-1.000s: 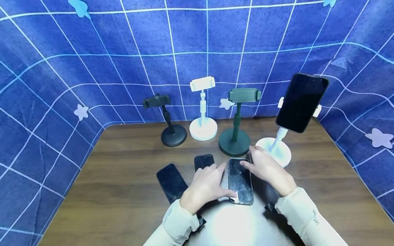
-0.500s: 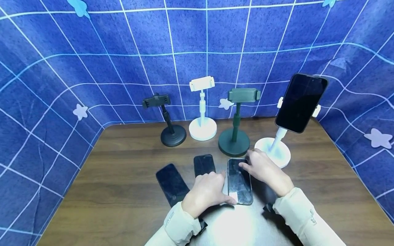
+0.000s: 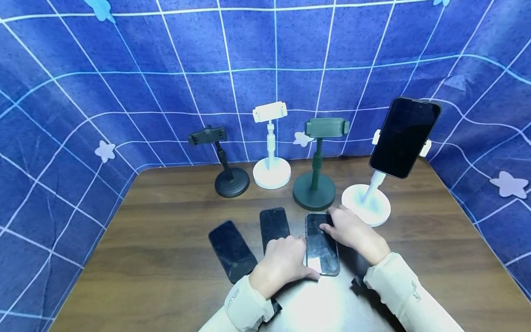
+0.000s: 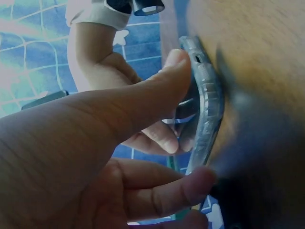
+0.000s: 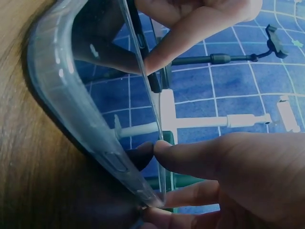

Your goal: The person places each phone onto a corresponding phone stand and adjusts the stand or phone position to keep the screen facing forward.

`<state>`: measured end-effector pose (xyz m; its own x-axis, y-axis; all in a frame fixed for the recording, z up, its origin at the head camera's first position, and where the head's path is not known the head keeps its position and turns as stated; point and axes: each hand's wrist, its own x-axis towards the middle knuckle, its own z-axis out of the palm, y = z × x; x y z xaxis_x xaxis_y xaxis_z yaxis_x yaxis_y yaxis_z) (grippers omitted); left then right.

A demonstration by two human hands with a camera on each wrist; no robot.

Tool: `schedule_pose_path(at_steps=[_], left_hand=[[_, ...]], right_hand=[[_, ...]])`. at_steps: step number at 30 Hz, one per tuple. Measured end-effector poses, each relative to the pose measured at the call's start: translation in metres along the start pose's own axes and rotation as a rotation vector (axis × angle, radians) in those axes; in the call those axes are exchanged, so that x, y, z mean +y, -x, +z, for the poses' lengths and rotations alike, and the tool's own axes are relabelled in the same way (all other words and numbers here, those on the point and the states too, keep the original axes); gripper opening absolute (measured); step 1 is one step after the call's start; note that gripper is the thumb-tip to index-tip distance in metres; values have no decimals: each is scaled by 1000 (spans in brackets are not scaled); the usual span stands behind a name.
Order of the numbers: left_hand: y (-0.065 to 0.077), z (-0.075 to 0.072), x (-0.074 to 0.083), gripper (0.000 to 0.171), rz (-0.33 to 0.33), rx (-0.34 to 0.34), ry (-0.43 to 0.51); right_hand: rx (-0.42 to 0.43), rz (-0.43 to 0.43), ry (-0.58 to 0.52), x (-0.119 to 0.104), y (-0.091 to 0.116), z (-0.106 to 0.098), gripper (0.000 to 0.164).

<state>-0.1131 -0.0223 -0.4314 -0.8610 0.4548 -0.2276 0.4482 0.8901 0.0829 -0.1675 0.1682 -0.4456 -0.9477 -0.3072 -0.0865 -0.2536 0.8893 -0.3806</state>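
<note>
A smartphone (image 3: 323, 249) in a clear case lies face up on the wooden table, between both hands. My left hand (image 3: 284, 263) holds its near left corner: the thumb is at the near edge and the fingers are at the left side. At the far right corner, my right hand (image 3: 352, 230) pinches the phone, its thumb over the screen and its fingers at the rim. The clear case edge (image 4: 209, 100) shows close up in the left wrist view. Two more dark phones lie to the left, one angled phone (image 3: 233, 251) and one phone (image 3: 274, 226) partly covered by my left hand.
Along the back stand a black phone stand (image 3: 232, 182), a white stand (image 3: 271, 173), a dark green stand (image 3: 315, 191) and another white stand (image 3: 367, 205) carrying a black phone (image 3: 405, 137). A blue gridded cloth (image 3: 249, 46) surrounds the table (image 3: 145, 258).
My left fingers have drawn nearer along the phone's left side, uncovering more of the neighbouring phone. My right hand stays at the far corner. The phone has hardly moved.
</note>
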Motion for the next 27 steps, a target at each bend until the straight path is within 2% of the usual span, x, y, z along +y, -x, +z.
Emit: schedule_pose_path(at_steps=[6,13,18,23,27], left_hand=[[-1,6,3,102,6,23,-43],[-5,9,6,97,2,53,-64],[-7,11,6,91,-9,112,-22],[-6,13,8,92,-31,108,36],[-5,14,9,93,-41,131,70]], right_hand=[[-38,22,22,-1,-2,1,47],[-47,18,44,0,-1,0,46],[-29,18,41,-2,-1,-4,43],[-58,46,16,-3,0,-5,48],[-45,62,-52,-2,3,-6,52]])
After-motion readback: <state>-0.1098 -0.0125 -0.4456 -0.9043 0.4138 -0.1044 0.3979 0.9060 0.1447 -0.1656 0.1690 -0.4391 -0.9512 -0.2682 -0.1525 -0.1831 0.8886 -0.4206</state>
